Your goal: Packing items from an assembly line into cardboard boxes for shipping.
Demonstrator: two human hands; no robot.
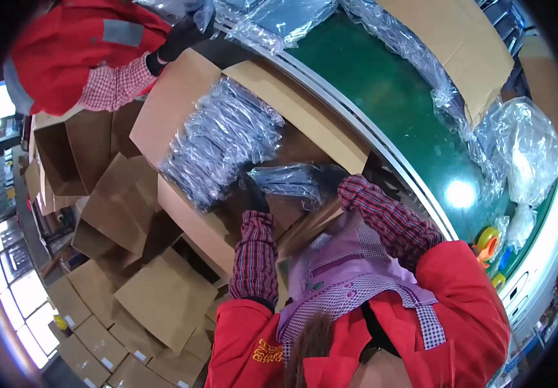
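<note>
An open cardboard box point(305, 107) holds a long row of grey-blue items in clear plastic bags point(224, 139), packed closely on their edges. A smaller bundle of plastic-bagged packets point(286, 178) lies across the box's near right part. At its left end is my left hand point(255, 196), in a dark glove, with the fingers bent against the bundle. My right hand point(330, 180), gloved dark too, grips the right end; its fingertips are partly hidden by plastic and shadow. Both hands are inside the box, with the bundle between them.
Beyond the box runs a green-topped conveyor point(382, 97) with a metal edge, carrying bagged items point(292, 22) and a large clear bag point(528, 142). Tape rolls point(488, 242) lie at right. Open cartons point(120, 213) and closed boxes point(101, 343) crowd the left. A co-worker's sleeve point(117, 81) reaches in at upper left.
</note>
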